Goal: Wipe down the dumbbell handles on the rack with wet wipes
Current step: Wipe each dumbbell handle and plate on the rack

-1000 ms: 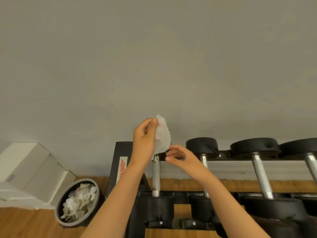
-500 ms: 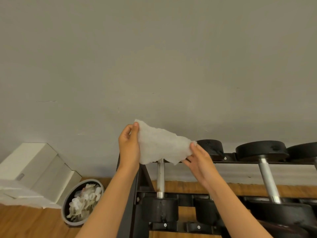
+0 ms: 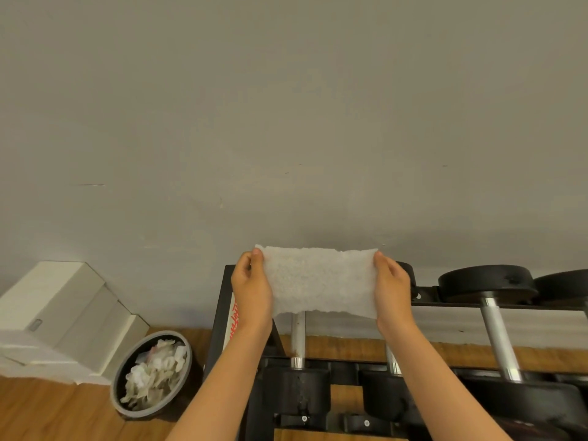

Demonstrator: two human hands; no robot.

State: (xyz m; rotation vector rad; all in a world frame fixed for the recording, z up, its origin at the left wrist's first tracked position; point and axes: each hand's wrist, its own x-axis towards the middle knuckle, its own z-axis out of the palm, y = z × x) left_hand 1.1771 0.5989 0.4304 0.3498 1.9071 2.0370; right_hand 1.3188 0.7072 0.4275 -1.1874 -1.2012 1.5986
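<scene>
A white wet wipe (image 3: 318, 283) is stretched flat between my two hands, above the left end of the black dumbbell rack (image 3: 219, 313). My left hand (image 3: 251, 291) pinches its left edge and my right hand (image 3: 391, 288) pinches its right edge. Below the wipe runs the chrome handle of the leftmost dumbbell (image 3: 298, 340), its upper part hidden by the wipe. A second handle (image 3: 393, 361) shows partly behind my right forearm. Further right lies a larger dumbbell (image 3: 499, 338) with black round heads.
A grey round bin (image 3: 127, 405) holding several crumpled used wipes stands on the wooden floor left of the rack. White boxes (image 3: 57, 310) are stacked against the grey wall at far left. More dumbbells continue off the right edge.
My hands have moved apart and pulled the wipe from a bunched fold into a flat, taut sheet. The wipe now hangs level in front of the leftmost dumbbell.
</scene>
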